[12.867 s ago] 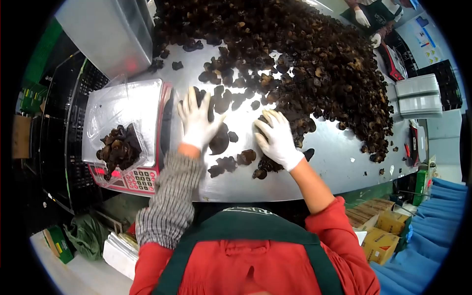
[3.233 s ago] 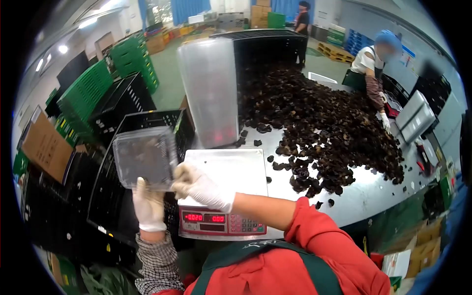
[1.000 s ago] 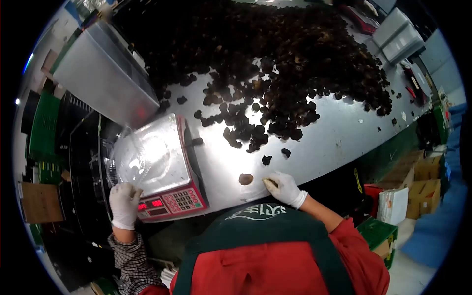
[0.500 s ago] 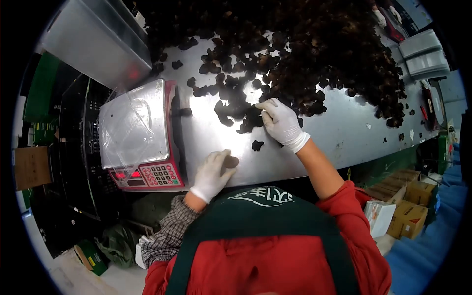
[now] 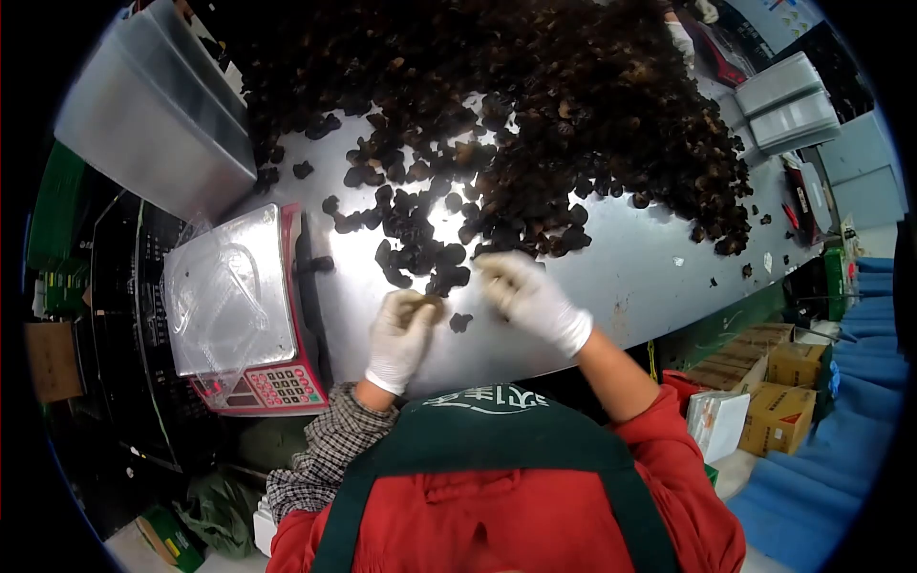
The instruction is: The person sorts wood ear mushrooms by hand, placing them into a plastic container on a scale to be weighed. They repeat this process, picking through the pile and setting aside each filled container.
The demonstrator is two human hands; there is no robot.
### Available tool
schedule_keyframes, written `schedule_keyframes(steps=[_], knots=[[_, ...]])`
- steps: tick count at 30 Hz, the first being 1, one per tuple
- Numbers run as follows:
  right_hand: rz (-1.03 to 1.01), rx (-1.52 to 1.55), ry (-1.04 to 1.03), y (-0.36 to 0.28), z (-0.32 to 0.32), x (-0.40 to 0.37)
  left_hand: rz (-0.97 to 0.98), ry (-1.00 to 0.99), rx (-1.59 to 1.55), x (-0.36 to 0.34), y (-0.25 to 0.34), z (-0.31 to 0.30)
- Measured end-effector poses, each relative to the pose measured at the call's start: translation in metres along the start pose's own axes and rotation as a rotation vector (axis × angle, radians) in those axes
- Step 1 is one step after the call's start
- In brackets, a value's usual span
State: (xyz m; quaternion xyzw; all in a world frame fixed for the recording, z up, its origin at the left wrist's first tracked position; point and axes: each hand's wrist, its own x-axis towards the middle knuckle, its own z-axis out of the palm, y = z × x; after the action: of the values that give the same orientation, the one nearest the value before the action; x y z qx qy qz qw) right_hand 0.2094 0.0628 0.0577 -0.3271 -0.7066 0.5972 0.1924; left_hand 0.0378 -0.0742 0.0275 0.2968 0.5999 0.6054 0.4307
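Dark brown, crinkled pieces (image 5: 611, 105) lie heaped over the back of a metal table (image 5: 621, 258), with looser ones spread toward me. My left hand (image 5: 403, 336), in a white glove, is closed on a small brownish piece (image 5: 435, 307) near the front edge. To its right, my gloved right hand (image 5: 523, 294) is blurred by motion at the near side of the loose pieces; its fingertips are too smeared to show whether they hold anything. One dark piece (image 5: 460, 323) lies alone between my two hands.
At the left stands a red scale (image 5: 277, 382) with clear plastic on its pan, behind it a grey bin (image 5: 153, 115). White trays (image 5: 788, 105) are at the back right. Another person's gloved hand (image 5: 680, 40) shows at the far side.
My right hand has drawn back toward me from the loose pieces. My left hand has turned more upright, still with a brownish piece. The view has shifted, moving the scale lower and left.
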Motion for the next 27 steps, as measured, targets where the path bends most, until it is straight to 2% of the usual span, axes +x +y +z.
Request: schedule_keyframes(steps=[1,2,3,5,6,7,9,10,11,12,13,14,15,16,18,19,20,22,23,25,27], knots=[[0.124,0.141,-0.231,-0.009,0.009,-0.005,0.023,-0.079,0.035,0.001,0.002,0.011],[0.059,0.37,-0.19,-0.008,0.025,-0.013,0.075,-0.159,-0.046,0.002,0.004,0.027],[-0.009,0.285,-0.067,-0.012,0.026,-0.017,0.124,-0.238,-0.127,0.002,0.008,0.041],[0.172,0.144,0.059,-0.014,-0.002,-0.034,0.016,-0.511,0.246,0.005,0.04,0.052],[0.314,0.169,0.097,-0.012,-0.021,-0.051,-0.033,-0.674,0.165,0.005,0.041,0.055],[0.456,0.196,0.138,-0.008,-0.043,-0.075,0.12,-0.679,0.332,0.006,0.045,0.059],[0.616,0.045,0.05,0.019,-0.098,-0.129,0.485,-0.526,0.483,0.034,0.04,0.051],[0.472,-0.509,0.064,0.036,-0.118,-0.161,0.543,-0.356,0.555,0.052,0.028,0.043],[0.294,-1.052,0.071,0.046,-0.13,-0.18,0.521,-0.184,0.725,0.068,0.025,0.031],[0.377,-0.866,0.164,0.033,-0.129,-0.172,0.526,-0.049,0.849,0.087,0.018,0.02],[0.455,-0.677,0.256,0.018,-0.127,-0.155,0.419,-0.035,1.062,0.098,0.02,0.009],[0.147,-0.679,0.258,0.022,-0.126,-0.133,0.364,-0.081,1.232,0.105,0.012,0.0],[0.106,-0.668,0.273,0.018,-0.117,-0.104,0.307,-0.126,1.401,0.112,-0.001,-0.007],[0.06,-0.657,0.289,0.011,-0.102,-0.068,0.184,-0.263,1.32,0.11,-0.01,-0.011],[-0.315,-0.643,0.289,0.006,-0.072,0.012,0.268,-0.353,1.347,0.082,-0.015,-0.009],[-0.392,-0.671,0.28,0.016,-0.058,0.05,0.282,-0.4,1.335,0.068,-0.017,-0.01],[-0.495,-0.739,0.282,0.02,-0.046,0.083,0.31,-0.36,1.259,0.056,-0.011,-0.01],[-0.503,-0.981,0.258,0.033,-0.025,0.133,0.331,-0.246,1.134,0.037,0.004,-0.012],[-0.381,-1.155,0.163,0.037,-0.02,0.148,0.348,-0.16,1.083,0.034,0.004,-0.017],[-0.327,-1.276,0.079,0.05,-0.018,0.166,0.433,0.003,1.008,0.04,0.002,-0.033],[-0.382,-1.053,0.16,0.053,-0.024,0.161,0.389,0.12,1.113,0.053,0.004,-0.043]])
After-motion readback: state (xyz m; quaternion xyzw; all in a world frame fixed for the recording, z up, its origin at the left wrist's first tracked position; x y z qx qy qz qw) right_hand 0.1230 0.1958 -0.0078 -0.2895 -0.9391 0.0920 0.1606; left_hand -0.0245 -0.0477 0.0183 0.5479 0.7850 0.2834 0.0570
